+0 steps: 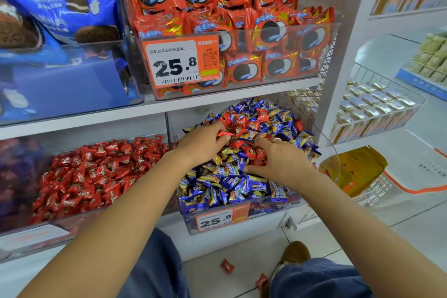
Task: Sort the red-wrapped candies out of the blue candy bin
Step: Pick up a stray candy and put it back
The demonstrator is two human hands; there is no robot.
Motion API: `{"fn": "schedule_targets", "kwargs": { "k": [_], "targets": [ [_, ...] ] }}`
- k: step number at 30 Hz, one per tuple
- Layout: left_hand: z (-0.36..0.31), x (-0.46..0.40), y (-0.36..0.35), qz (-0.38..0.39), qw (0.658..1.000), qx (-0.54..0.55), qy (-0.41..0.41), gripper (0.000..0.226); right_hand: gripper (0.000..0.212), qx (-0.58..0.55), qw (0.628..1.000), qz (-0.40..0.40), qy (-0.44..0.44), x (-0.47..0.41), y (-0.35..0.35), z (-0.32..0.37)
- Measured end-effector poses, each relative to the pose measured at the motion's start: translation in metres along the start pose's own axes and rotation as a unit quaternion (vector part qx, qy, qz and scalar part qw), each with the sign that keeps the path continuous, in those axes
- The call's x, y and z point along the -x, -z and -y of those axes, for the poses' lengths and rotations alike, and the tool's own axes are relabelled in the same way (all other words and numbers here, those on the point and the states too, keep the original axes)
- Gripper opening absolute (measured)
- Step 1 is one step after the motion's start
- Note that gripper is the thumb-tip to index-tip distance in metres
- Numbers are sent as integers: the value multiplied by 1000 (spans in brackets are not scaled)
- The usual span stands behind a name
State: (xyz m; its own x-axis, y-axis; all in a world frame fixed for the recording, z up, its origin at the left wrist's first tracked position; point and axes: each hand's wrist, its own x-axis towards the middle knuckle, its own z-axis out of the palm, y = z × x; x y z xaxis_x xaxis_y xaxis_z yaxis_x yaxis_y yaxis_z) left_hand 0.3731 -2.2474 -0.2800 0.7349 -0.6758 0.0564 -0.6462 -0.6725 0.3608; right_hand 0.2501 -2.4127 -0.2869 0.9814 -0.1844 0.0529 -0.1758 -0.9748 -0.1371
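The clear blue candy bin on the lower shelf is heaped with blue-and-gold wrapped candies. Red-wrapped candies lie mixed in near the top of the heap. My left hand lies on the heap's left side and pinches a red candy between thumb and fingers. My right hand rests on the middle of the heap with curled fingers gathering several red candies. To the left stands a clear bin of red candies.
Two red candies lie on the floor tiles between my knees, beside my brown shoe. Above, a bin of red cookie packs carries a 25.8 price tag. A basket with an orange rim and a yellow bag sits at right.
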Motion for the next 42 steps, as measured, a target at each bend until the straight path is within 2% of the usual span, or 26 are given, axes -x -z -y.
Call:
{"fn": "schedule_targets", "kwargs": {
  "k": [3, 8, 11, 15, 18, 21, 23, 24, 26, 27, 28, 31, 35, 37, 38, 42],
  "targets": [
    [0, 6, 13, -45, 998, 45, -9, 27, 50, -15, 999, 15, 28, -1, 1, 5],
    [-1, 23, 26, -61, 996, 60, -22, 28, 25, -111, 993, -11, 26, -3, 0, 1],
    [2, 33, 27, -57, 996, 67, -25, 25, 28, -131, 991, -26, 13, -3, -1, -2],
    [6, 43, 27, -52, 996, 76, -14, 23, 51, -66, 996, -20, 51, 0, 0, 3],
    [8, 51, 28, -63, 994, 88, -11, 24, 38, -51, 997, -37, 47, -2, -3, 4],
    [9, 59, 31, -81, 986, 147, -2, 23, 32, -88, 994, -70, 17, -2, -1, 5],
    [12, 64, 36, -90, 955, 280, 42, 20, 33, -156, 982, -105, -4, 0, 8, 11],
    [16, 67, 38, -89, 919, 376, 75, 19, 33, -193, 974, -115, -8, 1, 15, 16],
    [25, 77, 46, -65, 826, 545, 128, 20, 34, -260, 960, -102, -4, 3, 30, 32],
    [30, 83, 50, -46, 791, 593, 143, 21, 34, -288, 954, -83, 7, 3, 36, 43],
    [36, 91, 52, -28, 771, 618, 151, 21, 33, -306, 950, -61, 27, 2, 41, 55],
    [58, 114, 59, -13, 758, 628, 177, 16, 27, -323, 942, -23, 91, -2, 43, 99],
    [105, 135, 68, -85, 767, 580, 260, 11, 33, -267, 952, 3, 150, -30, 15, 164],
    [122, 139, 69, -113, 759, 552, 325, 10, 33, -239, 956, 20, 167, -48, 3, 197],
    [127, 139, 69, -121, 749, 551, 348, 13, 36, -219, 959, 34, 179, -55, -1, 211],
    [137, 138, 75, -116, 660, 651, 356, 36, 56, -142, 960, 105, 217, -66, -5, 232]
  ]
}}
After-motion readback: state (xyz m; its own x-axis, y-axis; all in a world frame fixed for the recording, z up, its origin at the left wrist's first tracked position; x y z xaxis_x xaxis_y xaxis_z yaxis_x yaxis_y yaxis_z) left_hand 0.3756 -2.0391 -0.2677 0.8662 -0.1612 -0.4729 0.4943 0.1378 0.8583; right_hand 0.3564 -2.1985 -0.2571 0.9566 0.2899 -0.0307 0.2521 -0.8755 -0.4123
